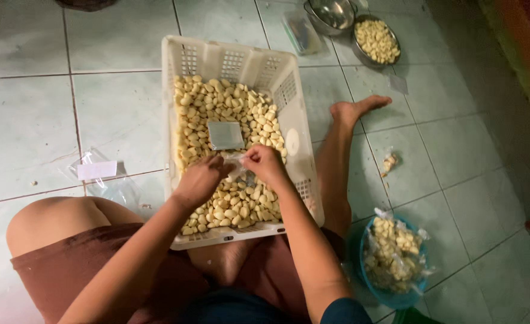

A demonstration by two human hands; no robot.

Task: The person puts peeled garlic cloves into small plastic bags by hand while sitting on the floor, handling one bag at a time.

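The person sits on the tiled floor (pixel 121 108). A white basket (pixel 295 144) full of peeled garlic (pixel 217 108) sits between the legs. The left hand (pixel 200 179) and the right hand (pixel 264 165) are close together over the garlic. Both pinch a small clear bag (pixel 236 163) between them. Another small bag (pixel 225 135) lies flat on the garlic just above the hands. A blue bowl (pixel 391 297) with filled bags is by the right leg. A metal bowl (pixel 376 41) of garlic stands far off.
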